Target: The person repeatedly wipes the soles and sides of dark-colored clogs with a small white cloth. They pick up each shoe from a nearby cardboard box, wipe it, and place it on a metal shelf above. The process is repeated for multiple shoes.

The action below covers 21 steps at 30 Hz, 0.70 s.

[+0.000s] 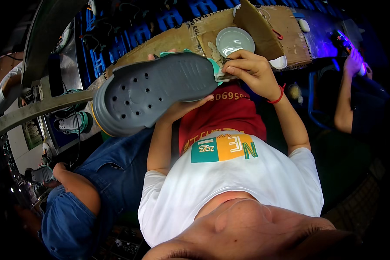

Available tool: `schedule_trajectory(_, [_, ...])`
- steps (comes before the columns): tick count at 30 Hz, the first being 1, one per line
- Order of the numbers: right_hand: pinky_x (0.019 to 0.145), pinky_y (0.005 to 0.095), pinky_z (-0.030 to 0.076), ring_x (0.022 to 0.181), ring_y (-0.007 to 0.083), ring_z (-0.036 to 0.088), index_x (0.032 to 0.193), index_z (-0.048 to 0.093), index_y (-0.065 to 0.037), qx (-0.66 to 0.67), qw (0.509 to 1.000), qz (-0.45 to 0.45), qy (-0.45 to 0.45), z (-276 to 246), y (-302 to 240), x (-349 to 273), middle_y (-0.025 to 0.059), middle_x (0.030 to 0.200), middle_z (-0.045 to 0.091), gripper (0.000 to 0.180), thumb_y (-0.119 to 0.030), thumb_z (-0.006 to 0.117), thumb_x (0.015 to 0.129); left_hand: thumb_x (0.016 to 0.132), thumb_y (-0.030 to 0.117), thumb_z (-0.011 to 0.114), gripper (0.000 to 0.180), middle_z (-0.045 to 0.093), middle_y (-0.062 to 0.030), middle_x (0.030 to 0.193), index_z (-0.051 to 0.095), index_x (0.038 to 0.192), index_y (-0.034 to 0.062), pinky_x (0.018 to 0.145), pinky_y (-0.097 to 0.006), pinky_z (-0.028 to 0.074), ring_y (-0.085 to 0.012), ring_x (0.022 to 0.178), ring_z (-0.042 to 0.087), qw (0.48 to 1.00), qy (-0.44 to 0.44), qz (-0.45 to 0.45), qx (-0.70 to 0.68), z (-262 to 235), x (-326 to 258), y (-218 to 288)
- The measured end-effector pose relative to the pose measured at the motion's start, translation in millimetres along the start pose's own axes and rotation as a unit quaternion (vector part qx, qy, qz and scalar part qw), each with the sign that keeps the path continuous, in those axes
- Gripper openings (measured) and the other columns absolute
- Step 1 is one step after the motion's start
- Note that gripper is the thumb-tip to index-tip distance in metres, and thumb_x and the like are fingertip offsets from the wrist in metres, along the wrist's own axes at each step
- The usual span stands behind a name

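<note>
A person in a white T-shirt (273, 177) faces a bench lined with cardboard sheeting (171, 41). Between body and bench, a dark gray foam clog (160, 89) is held in the air. Its long axis runs across the view, tipped slightly: the broad, vent-holed end points left and a little toward the wearer, the narrower, teal-edged end points right. The left hand (182, 109) is spread beneath, fingertips showing past the far edge, apparently to bear the weight and keep the narrower end accessible. The right hand (256, 71) meets that end, thumb and forefinger pinched around what looks like a small pale piece (225, 79), too hidden to identify. Just beyond those fingers sits a round white dish (236, 38), presumably placed there for easy reach. Smallest is a red cord (280, 97) around the right wrist.
</note>
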State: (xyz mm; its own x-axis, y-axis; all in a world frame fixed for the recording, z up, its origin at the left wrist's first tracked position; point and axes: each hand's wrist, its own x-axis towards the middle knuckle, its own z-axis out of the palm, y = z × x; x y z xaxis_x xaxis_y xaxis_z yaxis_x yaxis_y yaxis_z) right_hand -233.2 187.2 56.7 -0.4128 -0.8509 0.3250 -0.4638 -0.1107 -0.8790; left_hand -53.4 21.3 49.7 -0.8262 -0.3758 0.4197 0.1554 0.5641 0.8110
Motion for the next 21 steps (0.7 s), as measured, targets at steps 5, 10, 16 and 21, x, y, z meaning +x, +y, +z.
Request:
schedule_trajectory(5, [0.075, 0.0257, 0.050, 0.083, 0.0146, 0.064, 0.093, 0.073, 0.000, 0.102, 0.992, 0.072, -0.009, 0.2, 4.3, -5.9, 0.0075, 0.092, 0.067, 0.012, -0.008, 0.065, 0.089, 0.067, 0.035, 0.088, 0.073, 0.049, -0.0093, 0.138, 0.057, 0.127, 0.0083, 0.114, -0.044, 0.027, -0.0266, 0.135, 0.037, 0.997, -0.044, 0.009, 0.060, -5.3, 2.6, 6.8])
schedule_trajectory(10, [0.073, 0.0268, 0.051, 0.082, 0.0146, 0.064, 0.094, 0.073, 0.001, 0.145, 0.988, 0.047, 0.039, 1.9, 0.5, 5.9, 0.0080, 0.093, 0.068, 0.012, -0.007, 0.065, 0.089, 0.058, 0.019, 0.094, 0.080, 0.051, -0.0107, 0.132, 0.053, 0.125, 0.0027, 0.098, -0.036, 0.048, -0.0226, 0.115, 0.057, 0.974, -0.101, -0.127, -0.158, -11.1, -12.1, -6.2])
schedule_trajectory(16, [0.071, 0.0295, 0.050, 0.080, 0.0205, 0.065, 0.094, 0.074, -0.003, -0.036, 0.987, -0.109, 0.109, 7.7, -5.9, 26.9, 0.0102, 0.094, 0.068, 0.012, -0.005, 0.070, 0.084, 0.052, 0.017, 0.096, 0.113, 0.047, -0.0128, 0.131, 0.028, 0.140, 0.0009, 0.104, -0.038, 0.043, -0.0241, 0.122, 0.051, 0.934, -0.041, -0.155, -0.318, 2.5, -17.2, -6.4])
schedule_trajectory(21, [0.073, 0.0308, 0.049, 0.082, 0.0224, 0.064, 0.093, 0.074, -0.005, -0.187, 0.962, -0.184, 0.078, -2.5, -20.8, 33.6, 0.0102, 0.096, 0.067, 0.012, -0.007, 0.072, 0.081, 0.052, 0.018, 0.097, 0.115, 0.045, -0.0128, 0.133, 0.028, 0.142, 0.0008, 0.105, -0.038, 0.042, -0.0242, 0.124, 0.049, 0.929, -0.051, -0.157, -0.330, -1.3, -17.1, -7.2])
